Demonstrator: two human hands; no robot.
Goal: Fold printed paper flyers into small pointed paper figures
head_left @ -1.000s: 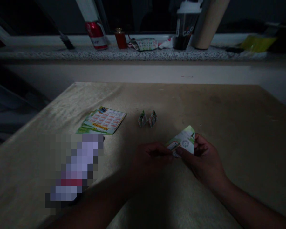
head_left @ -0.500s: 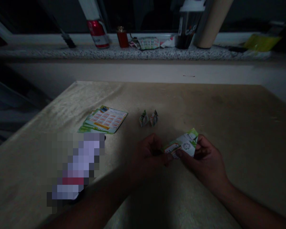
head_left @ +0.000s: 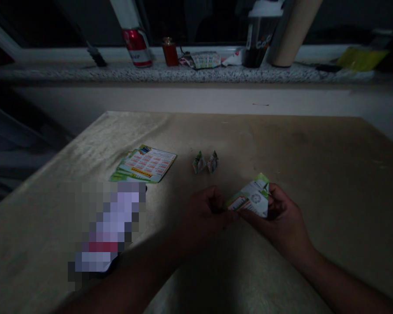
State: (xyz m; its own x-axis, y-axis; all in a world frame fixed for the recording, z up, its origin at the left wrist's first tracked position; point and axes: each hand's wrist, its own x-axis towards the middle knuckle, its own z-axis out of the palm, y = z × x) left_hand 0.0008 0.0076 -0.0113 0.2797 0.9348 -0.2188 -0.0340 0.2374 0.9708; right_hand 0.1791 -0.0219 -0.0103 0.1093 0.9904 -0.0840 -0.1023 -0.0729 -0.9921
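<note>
A green and white printed paper [head_left: 253, 198], folded to a pointed shape, is held between my two hands above the table. My left hand [head_left: 211, 211] pinches its lower left corner between thumb and fingers. Along the right side, my right hand [head_left: 281, 213] grips it, with the thumb at the lower edge and the fingers partly hidden behind. Beyond my left hand, two small folded paper pieces [head_left: 199, 163] stand side by side on the table. A fanned stack of printed calendar-like sheets [head_left: 150, 162] lies farther left.
A pixelated phone-like object [head_left: 114, 226] lies on the table [head_left: 298, 148] left of my left forearm. On the granite sill [head_left: 196, 76] behind stand a red can [head_left: 137, 48], an orange-red bottle [head_left: 170, 52], a crumpled wrapper [head_left: 205, 60], a lidded cup [head_left: 257, 41] and a cardboard tube [head_left: 293, 35].
My right thumb has slid from the paper's face down to its lower edge. The paper has tilted slightly, its top corner shifting left. Both hands keep hold of it.
</note>
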